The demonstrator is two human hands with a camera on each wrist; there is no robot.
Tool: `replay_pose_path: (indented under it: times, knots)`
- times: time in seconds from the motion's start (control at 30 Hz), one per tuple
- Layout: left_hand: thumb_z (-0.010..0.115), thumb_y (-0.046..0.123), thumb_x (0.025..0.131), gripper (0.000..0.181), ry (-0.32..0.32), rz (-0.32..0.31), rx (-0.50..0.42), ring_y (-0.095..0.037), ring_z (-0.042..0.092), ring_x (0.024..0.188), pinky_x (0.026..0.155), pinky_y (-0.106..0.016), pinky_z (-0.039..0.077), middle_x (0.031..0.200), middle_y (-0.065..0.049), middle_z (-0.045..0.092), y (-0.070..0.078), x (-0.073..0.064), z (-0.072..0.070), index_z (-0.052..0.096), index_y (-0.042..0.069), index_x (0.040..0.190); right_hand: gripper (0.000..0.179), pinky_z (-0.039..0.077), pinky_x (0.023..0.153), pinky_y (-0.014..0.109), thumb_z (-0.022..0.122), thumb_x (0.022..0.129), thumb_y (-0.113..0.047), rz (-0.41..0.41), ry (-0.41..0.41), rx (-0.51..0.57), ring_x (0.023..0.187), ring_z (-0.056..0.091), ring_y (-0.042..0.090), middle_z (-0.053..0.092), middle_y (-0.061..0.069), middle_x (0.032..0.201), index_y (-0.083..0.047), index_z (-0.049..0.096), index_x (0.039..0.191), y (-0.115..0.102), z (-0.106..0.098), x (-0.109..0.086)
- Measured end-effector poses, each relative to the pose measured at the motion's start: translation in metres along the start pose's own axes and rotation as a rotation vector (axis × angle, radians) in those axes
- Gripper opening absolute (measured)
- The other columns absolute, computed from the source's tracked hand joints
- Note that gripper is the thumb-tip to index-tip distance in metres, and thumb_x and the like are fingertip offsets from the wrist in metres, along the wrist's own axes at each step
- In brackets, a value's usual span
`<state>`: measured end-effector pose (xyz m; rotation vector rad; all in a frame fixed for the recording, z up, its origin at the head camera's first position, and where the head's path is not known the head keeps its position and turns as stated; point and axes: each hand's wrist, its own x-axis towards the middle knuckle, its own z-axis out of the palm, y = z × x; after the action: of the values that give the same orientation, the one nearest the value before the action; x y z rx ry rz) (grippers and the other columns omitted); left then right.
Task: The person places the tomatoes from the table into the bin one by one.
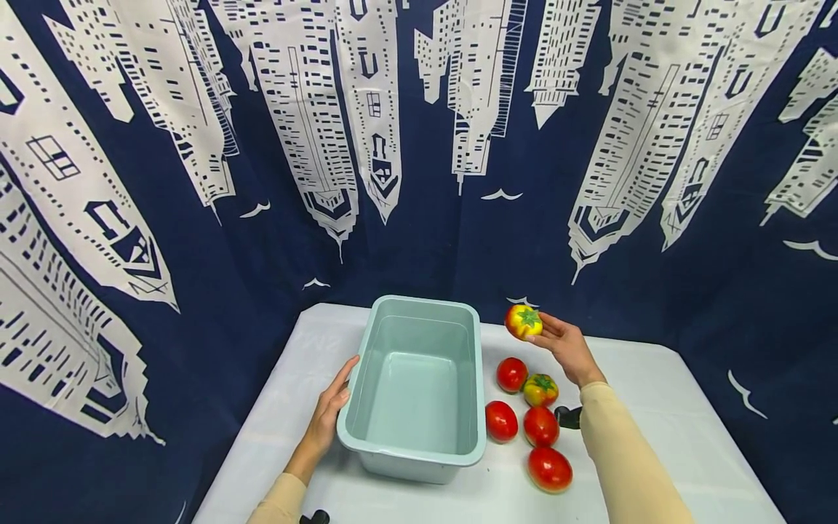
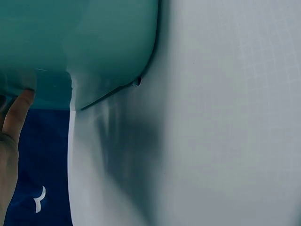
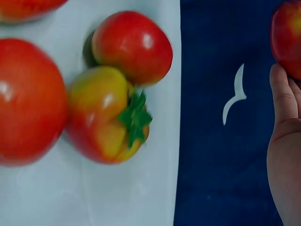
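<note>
My right hand (image 1: 567, 348) holds a red-and-yellow tomato (image 1: 523, 322) with a green leafy top, up at the table's far side. In the right wrist view, part of that tomato (image 3: 288, 37) shows at the top right corner above the fingers. My left hand (image 1: 327, 413) touches the left side of a pale green plastic tub (image 1: 411, 455), its fingers extended along the wall. Nothing lies inside the tub. Right of it on the table are a second yellow-and-red tomato (image 1: 540, 391) with a green top and several red tomatoes (image 1: 500, 421).
A white cloth covers the table (image 1: 661, 429). Behind it hangs a dark blue curtain (image 1: 419, 255) printed with white upside-down buildings and birds. A black object (image 1: 568, 417) shows beside the right sleeve, and another (image 1: 317, 517) near the left sleeve.
</note>
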<state>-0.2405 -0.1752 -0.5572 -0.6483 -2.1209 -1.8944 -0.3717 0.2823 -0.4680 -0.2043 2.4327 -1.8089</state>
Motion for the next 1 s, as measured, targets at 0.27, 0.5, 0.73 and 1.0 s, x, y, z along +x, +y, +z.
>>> replay_pose_path:
  times: [0.27,0.5,0.73,1.0]
  knots:
    - [0.031,0.018,0.096,0.058,0.017,0.008,0.005,-0.027,0.053,0.129,0.095,-0.026,0.046,0.148,-0.025,0.043,-0.001,-0.002,-0.001,0.03,0.013,0.154,0.08,0.043,0.099,0.032,0.07,0.088,-0.022,-0.025,-0.04,-0.024,0.137,0.043,0.035,0.039,0.02,0.153,-0.003,0.027,0.153,-0.017,0.021,0.012]
    - [0.031,0.016,0.096,0.058,0.013,0.008,-0.014,-0.023,0.051,0.131,0.097,-0.025,0.044,0.151,-0.023,0.04,0.001,-0.001,0.001,0.028,0.011,0.154,0.076,0.044,0.098,0.032,0.069,0.089,-0.018,-0.068,-0.074,-0.01,0.136,0.044,0.035,0.04,0.02,0.152,-0.003,0.03,0.152,-0.033,0.036,0.02]
    - [0.031,0.014,0.095,0.058,0.041,0.003,-0.023,-0.019,0.052,0.128,0.095,-0.025,0.045,0.151,-0.023,0.039,0.001,-0.004,-0.001,0.03,0.01,0.153,0.075,0.044,0.099,0.034,0.07,0.087,-0.014,-0.117,-0.124,0.042,0.135,0.047,0.033,0.044,0.018,0.15,-0.002,0.033,0.15,-0.054,0.067,0.029]
    - [0.03,0.017,0.096,0.058,0.013,-0.007,-0.029,-0.03,0.052,0.128,0.096,-0.027,0.045,0.15,-0.023,0.04,-0.002,-0.001,0.002,0.029,0.014,0.154,0.071,0.047,0.097,0.032,0.07,0.087,-0.01,-0.146,-0.18,0.057,0.132,0.051,0.032,0.045,0.018,0.149,-0.002,0.036,0.149,-0.082,0.104,0.038]
